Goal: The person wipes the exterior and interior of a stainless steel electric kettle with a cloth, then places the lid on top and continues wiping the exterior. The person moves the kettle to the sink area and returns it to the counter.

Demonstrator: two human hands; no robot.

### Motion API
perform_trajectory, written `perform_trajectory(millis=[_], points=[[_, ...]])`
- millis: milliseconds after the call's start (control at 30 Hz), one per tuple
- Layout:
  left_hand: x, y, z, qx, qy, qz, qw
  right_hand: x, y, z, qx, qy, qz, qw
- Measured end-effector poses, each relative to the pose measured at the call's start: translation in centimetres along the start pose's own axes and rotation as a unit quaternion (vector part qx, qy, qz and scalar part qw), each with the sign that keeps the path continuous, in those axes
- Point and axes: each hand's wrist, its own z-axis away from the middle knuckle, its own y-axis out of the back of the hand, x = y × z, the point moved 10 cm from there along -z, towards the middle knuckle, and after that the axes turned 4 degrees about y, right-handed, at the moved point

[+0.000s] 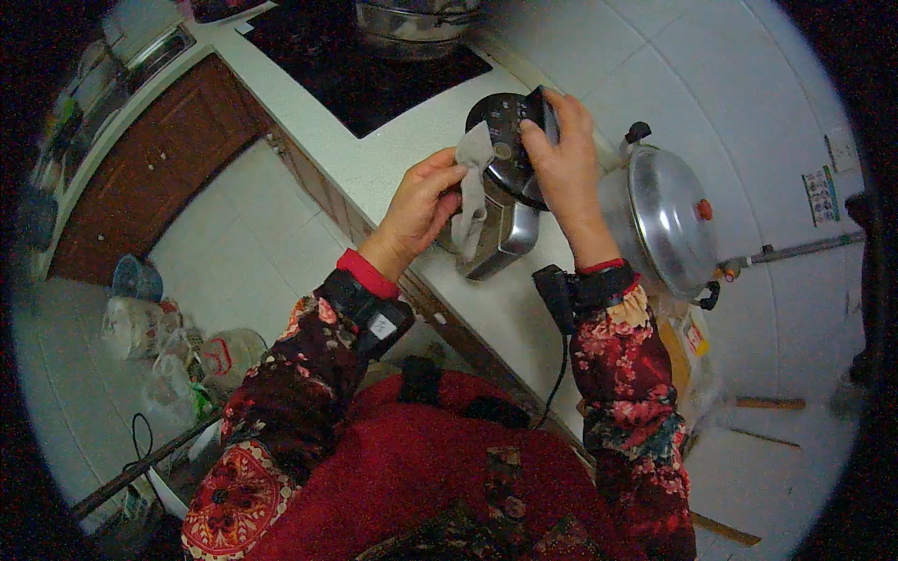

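Note:
A kitchen appliance with a round black control top [499,116] and a squared metal body [497,238] stands on the pale countertop [421,133]. My left hand [421,207] pinches a light grey cloth [475,189] between thumb and fingers; the cloth's upper end lies against the near left edge of the black top and the rest hangs down beside the metal body. My right hand [567,158] grips the dark raised part [540,116] at the right side of the same top, fingers over its far edge. Both wrists carry black straps with small devices.
A large lidded metal pot [670,217] stands to the right, by the tiled wall. Beyond the appliance lies a black cooktop [351,63] with a steel pot [417,21] on it. Several plastic bags [133,326] and a blue bucket [137,278] are on the floor at left.

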Motion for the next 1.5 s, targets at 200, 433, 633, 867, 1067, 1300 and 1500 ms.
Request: perform_trajectory(millis=[200, 433, 633, 867, 1067, 1300, 1500], points=[[0.5, 0.6, 0.7, 0.071, -0.174, -0.292, 0.938, 0.2, 0.1, 0.0, 0.001, -0.011, 0.016, 1.0], [-1.4, 5.2, -0.7, 0.165, -0.138, -0.283, 0.935, 0.0, -0.1, 0.0, 0.002, -0.001, 0.004, 1.0], [-1.1, 3.0, -0.2, 0.15, -0.279, -0.604, 0.731, -0.3, 0.1, 0.0, 0.005, 0.005, -0.005, 1.0], [-4.2, 3.8, -0.7, 0.126, -0.222, -0.504, 0.825, -0.6, -0.1, 0.0, 0.001, 0.002, -0.004, 1.0], [-7.4, 6.0, 0.4, 0.168, -0.164, -0.536, 0.811, -1.2, 0.0, -0.1, 0.009, 0.009, 0.007, 1.0], [-13.8, 10.8, -1.2, 0.151, -0.109, -0.586, 0.789, -1.2, 0.6, 0.2, 0.014, 0.012, -0.003, 1.0], [-16.6, 10.9, -0.6, 0.133, 0.017, -0.555, 0.821, -0.1, 0.0, -0.1, 0.0, -0.003, -0.012, 1.0]])
